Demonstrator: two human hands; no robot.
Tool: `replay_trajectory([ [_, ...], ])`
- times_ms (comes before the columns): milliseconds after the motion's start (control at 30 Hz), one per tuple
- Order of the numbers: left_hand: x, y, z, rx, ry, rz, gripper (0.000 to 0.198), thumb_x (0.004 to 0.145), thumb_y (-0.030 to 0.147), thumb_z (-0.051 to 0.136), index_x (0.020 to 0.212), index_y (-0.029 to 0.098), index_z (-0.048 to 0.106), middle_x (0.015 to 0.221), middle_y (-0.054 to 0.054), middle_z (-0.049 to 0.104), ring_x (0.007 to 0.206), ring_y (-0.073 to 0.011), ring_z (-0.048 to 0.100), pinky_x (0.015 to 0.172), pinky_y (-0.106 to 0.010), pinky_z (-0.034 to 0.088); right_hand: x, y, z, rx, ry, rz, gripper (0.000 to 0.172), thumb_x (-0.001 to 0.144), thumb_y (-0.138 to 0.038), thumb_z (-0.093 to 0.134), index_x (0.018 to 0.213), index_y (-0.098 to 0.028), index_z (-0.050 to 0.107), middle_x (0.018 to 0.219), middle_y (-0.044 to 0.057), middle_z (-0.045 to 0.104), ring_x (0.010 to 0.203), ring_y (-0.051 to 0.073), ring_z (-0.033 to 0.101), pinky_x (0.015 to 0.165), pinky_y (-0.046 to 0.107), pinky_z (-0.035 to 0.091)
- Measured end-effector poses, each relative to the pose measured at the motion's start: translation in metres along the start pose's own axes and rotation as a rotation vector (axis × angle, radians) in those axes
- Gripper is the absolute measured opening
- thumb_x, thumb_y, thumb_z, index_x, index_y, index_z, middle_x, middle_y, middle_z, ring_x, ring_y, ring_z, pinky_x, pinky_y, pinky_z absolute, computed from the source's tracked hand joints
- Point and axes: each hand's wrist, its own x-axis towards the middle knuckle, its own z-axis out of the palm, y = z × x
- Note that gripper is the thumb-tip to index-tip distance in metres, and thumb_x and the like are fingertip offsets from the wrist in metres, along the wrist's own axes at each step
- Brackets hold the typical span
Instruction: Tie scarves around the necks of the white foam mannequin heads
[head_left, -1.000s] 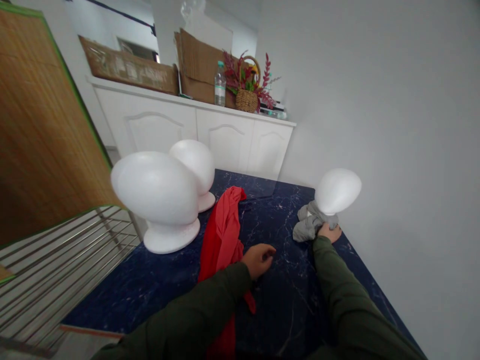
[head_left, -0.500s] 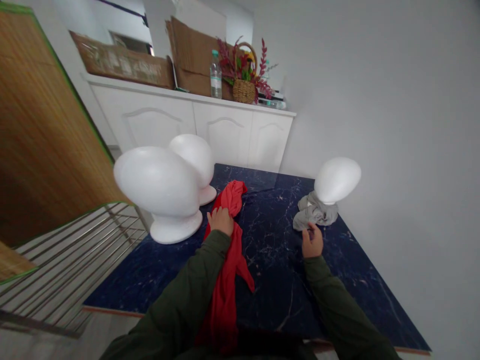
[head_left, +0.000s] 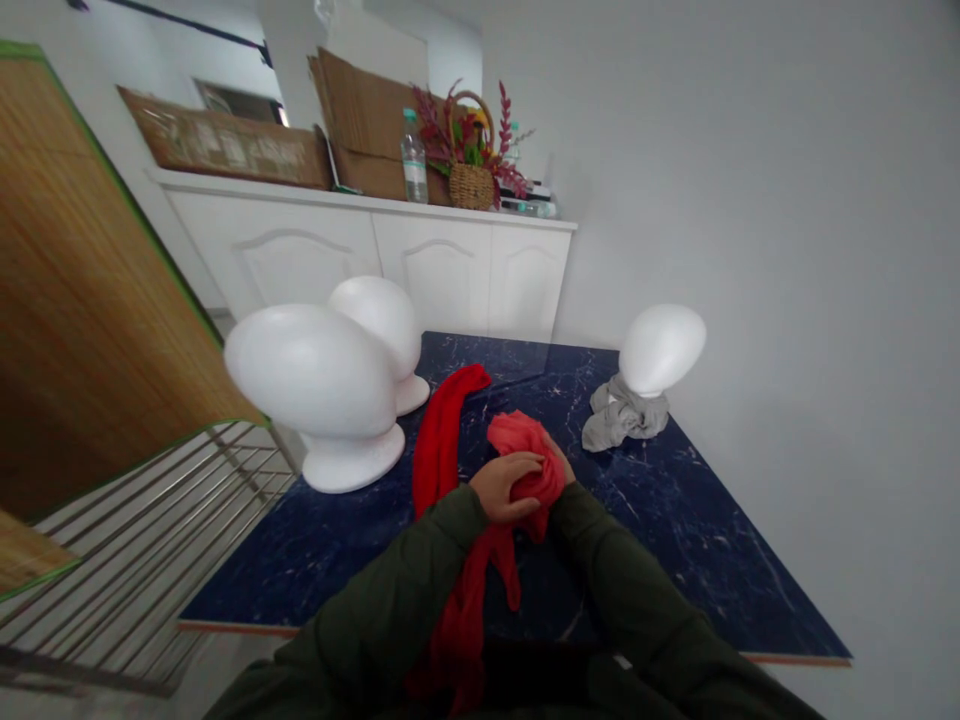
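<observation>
Both my hands are bunched on a red cloth [head_left: 442, 440] above the middle of the dark blue marble table [head_left: 675, 530]. My left hand [head_left: 501, 486] grips the gathered red fabric from the left, fingers curled over it. My right hand [head_left: 559, 462] is mostly hidden behind the same bundle, holding it from the right. The rest of the red cloth trails back along the table and down over the near edge. A grey cloth [head_left: 621, 422] lies crumpled at the foot of a small white foam head [head_left: 661, 349] to the right.
Two larger white foam heads [head_left: 315, 385] stand at the table's left. A metal wire rack [head_left: 127, 540] and a bamboo mat lie further left. Behind stands a white cabinet [head_left: 360, 255] with cardboard, a water bottle [head_left: 412, 160] and a flower basket [head_left: 471, 180].
My right hand has left the grey cloth and come to the centre. My left hand reached to the red cloth, and both hands now hold a bunched part of it lifted off the table.
</observation>
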Motion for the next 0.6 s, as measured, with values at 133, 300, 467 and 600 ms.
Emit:
replay_trajectory([
  [133,-0.001,-0.012,-0.017,0.109,0.087,-0.155,0.037,0.076,0.038,0.042,0.100,0.013,0.056,0.097,-0.010,0.060,0.087,-0.0194,0.055,0.080,-0.031,0.043,-0.015,-0.018,-0.024,-0.023,0.110,-0.045,0.035,0.077,-0.042,0.042,0.091,-0.016,0.060,0.079,0.007,0.063,0.083,0.021,0.058,0.082,0.039,0.043],
  [300,0.006,-0.015,-0.036,0.312,0.053,-0.350,0.032,0.080,0.038,0.039,0.083,0.016,0.061,0.074,-0.006,0.061,0.069,-0.0163,0.055,0.067,-0.027,0.041,-0.054,-0.059,-0.079,-0.143,0.329,-0.218,0.046,0.079,-0.044,0.031,0.103,-0.017,0.058,0.074,0.007,0.060,0.046,0.014,0.042,0.058,0.034,0.043],
  [467,-0.038,0.000,-0.063,0.371,0.042,-0.566,0.037,0.077,0.046,0.043,0.093,0.017,0.061,0.089,-0.007,0.064,0.083,-0.0192,0.058,0.076,-0.028,0.041,-0.115,-0.080,-0.132,-0.269,0.452,-0.325,0.057,0.077,-0.056,0.026,0.101,-0.016,0.059,0.064,0.006,0.056,0.036,0.007,0.015,0.041,0.027,0.028],
  [600,-0.119,-0.005,-0.094,0.450,0.142,-0.947,0.044,0.074,0.052,0.041,0.087,0.016,0.062,0.088,-0.010,0.065,0.083,-0.0246,0.059,0.076,-0.034,0.043,-0.163,-0.078,-0.162,-0.289,0.511,-0.238,0.060,0.073,-0.062,0.028,0.093,-0.018,0.062,0.040,-0.005,0.029,0.033,0.008,0.012,0.040,0.029,0.022],
])
